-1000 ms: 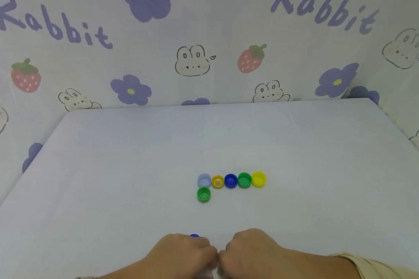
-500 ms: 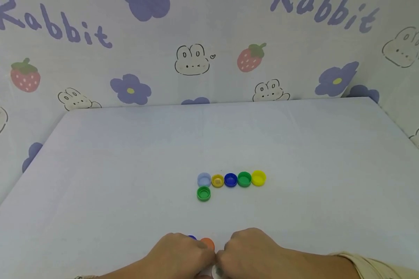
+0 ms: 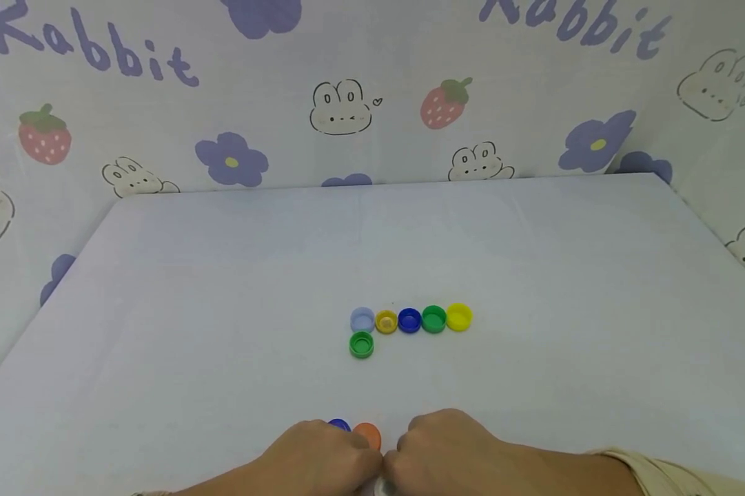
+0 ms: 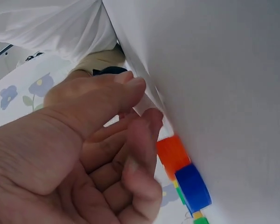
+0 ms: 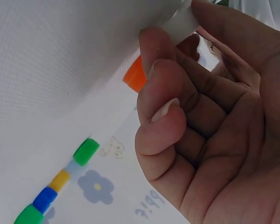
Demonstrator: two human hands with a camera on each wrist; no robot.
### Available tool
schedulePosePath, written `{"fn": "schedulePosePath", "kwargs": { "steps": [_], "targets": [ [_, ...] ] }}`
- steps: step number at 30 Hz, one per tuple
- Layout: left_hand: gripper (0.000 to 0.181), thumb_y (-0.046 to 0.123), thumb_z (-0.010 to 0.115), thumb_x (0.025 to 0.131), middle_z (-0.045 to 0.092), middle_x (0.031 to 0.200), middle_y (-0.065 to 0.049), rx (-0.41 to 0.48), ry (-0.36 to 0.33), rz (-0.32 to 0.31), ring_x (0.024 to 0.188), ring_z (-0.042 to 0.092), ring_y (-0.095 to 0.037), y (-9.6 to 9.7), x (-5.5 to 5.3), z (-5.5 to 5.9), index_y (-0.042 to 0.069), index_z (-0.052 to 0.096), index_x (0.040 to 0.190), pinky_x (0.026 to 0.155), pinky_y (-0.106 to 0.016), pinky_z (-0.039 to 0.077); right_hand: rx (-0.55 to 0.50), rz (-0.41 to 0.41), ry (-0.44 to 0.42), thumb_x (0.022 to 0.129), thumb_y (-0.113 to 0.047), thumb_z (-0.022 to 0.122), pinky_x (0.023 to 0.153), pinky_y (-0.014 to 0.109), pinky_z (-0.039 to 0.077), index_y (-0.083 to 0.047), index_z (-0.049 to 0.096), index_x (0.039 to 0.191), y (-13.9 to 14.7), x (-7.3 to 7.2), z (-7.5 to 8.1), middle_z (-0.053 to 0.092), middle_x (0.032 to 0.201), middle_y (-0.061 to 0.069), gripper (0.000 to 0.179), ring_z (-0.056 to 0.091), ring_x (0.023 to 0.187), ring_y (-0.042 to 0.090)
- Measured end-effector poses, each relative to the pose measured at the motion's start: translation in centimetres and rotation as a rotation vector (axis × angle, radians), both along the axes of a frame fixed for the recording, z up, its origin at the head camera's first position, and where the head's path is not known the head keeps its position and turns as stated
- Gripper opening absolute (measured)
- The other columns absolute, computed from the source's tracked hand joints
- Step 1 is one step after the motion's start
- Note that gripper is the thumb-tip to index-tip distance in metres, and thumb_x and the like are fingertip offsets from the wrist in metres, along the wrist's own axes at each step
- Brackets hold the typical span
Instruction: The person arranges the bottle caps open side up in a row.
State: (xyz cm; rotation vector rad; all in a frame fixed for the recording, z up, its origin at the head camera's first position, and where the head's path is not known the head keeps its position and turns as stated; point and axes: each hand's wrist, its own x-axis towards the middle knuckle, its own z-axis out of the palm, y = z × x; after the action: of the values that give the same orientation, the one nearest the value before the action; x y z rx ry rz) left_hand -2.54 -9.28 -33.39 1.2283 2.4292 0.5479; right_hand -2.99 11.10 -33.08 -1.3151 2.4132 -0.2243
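Note:
Low in the head view my left hand (image 3: 322, 458) and right hand (image 3: 443, 455) meet, fingers curled. A white bottle cap (image 3: 384, 488) shows partly between them. In the right wrist view my right thumb and index finger pinch the white cap (image 5: 179, 25). The left wrist view has its white side between my left thumb and index fingertips, which appear to pinch it too. Just beyond the left hand lie an orange bottle cap (image 3: 367, 436) and a blue bottle cap (image 3: 339, 425), both partly covered by that hand.
Farther up the white table (image 3: 223, 310), a row of bottle caps runs from pale blue (image 3: 362, 319) through gold (image 3: 386, 322), blue (image 3: 409, 320) and green (image 3: 434, 319) to yellow (image 3: 459, 317). Another green cap (image 3: 362, 344) touches the row's left end. A printed cloth (image 3: 397, 151) stands behind.
My left fingers have drawn slightly down toward the body, uncovering the orange cap and more of the blue one. The right hand has hardly moved. The farther caps stay put.

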Motion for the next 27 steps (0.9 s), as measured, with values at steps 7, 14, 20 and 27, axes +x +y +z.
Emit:
{"fn": "schedulePosePath", "kwargs": {
  "steps": [7,14,20,27],
  "targets": [
    [0.015,0.029,0.075,0.089,0.045,0.067,0.020,0.047,-0.087,-0.027,0.059,0.040,0.007,-0.4,-0.3,0.5,0.015,0.071,0.089,0.056,-0.009,0.035,-0.069,0.029,0.072,0.090,-0.042,0.072,0.041,0.019,0.020,-0.020,0.055,0.065,0.3,0.1,0.0,0.031,0.053,-0.014,0.037,0.029,0.047,0.002],
    [0.014,0.027,0.074,0.092,0.047,0.066,0.020,0.025,-0.172,0.000,0.058,0.044,0.007,-0.2,-0.4,1.1,0.013,0.074,0.095,0.057,-0.010,0.039,0.010,0.020,-0.014,0.097,-0.048,0.064,0.044,0.019,0.025,-0.020,0.062,0.071,0.1,0.2,0.5,0.036,0.054,-0.013,0.039,0.034,0.050,0.002],
    [0.012,0.019,0.073,0.094,0.043,0.063,0.018,0.035,-0.065,-0.014,0.055,0.039,0.003,-0.6,-0.5,1.1,0.016,0.067,0.083,0.052,-0.012,0.033,-0.017,0.052,0.089,0.097,-0.039,0.065,0.044,0.020,0.020,-0.018,0.057,0.071,0.1,0.4,0.5,0.033,0.055,-0.012,0.034,0.029,0.049,0.004],
    [0.011,0.020,0.073,0.094,0.051,0.065,0.018,0.033,-0.175,0.023,0.058,0.047,0.005,-0.5,-0.6,1.4,0.016,0.070,0.084,0.056,-0.011,0.041,0.007,-0.004,-0.007,0.096,-0.041,0.066,0.046,0.020,0.025,-0.016,0.059,0.076,-0.2,0.6,0.0,0.037,0.057,-0.011,0.032,0.033,0.050,0.005]
  ]
}}
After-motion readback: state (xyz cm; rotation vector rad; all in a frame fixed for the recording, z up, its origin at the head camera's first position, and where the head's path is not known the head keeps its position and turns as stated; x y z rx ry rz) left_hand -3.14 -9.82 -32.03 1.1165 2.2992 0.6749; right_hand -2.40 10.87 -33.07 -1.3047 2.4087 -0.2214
